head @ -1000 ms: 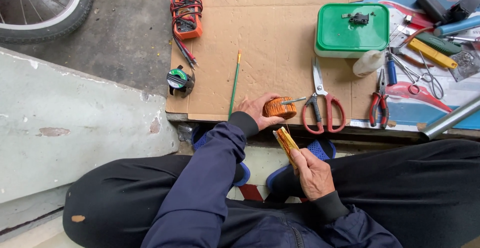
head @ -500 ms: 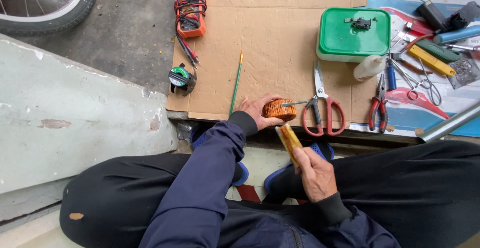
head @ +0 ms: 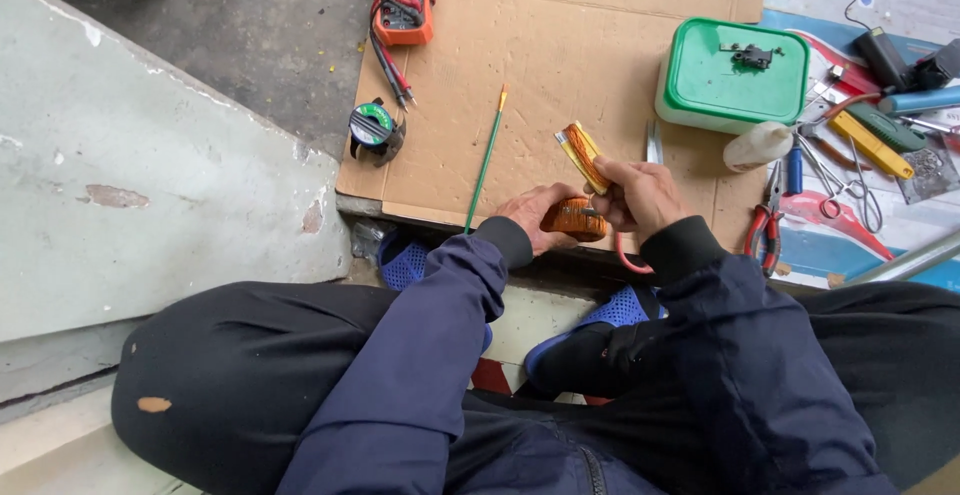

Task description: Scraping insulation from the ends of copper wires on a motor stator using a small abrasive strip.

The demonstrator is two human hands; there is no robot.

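Both hands worked at the cardboard sheet's [head: 560,65] near edge, left hand [head: 535,215] gripping an orange coil [head: 572,219], right hand [head: 640,195] clutching scissors [head: 652,145] and a yellow strip [head: 582,155], bare cardboard beyond.

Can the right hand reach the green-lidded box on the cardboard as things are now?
Probably not at once. The right hand is full: it grips a yellow-orange flat coil and red scissor handles. The path over the cardboard to the green-lidded box looks free.

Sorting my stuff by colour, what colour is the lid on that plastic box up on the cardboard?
Green, on a pale box; the head view shows it clearly.
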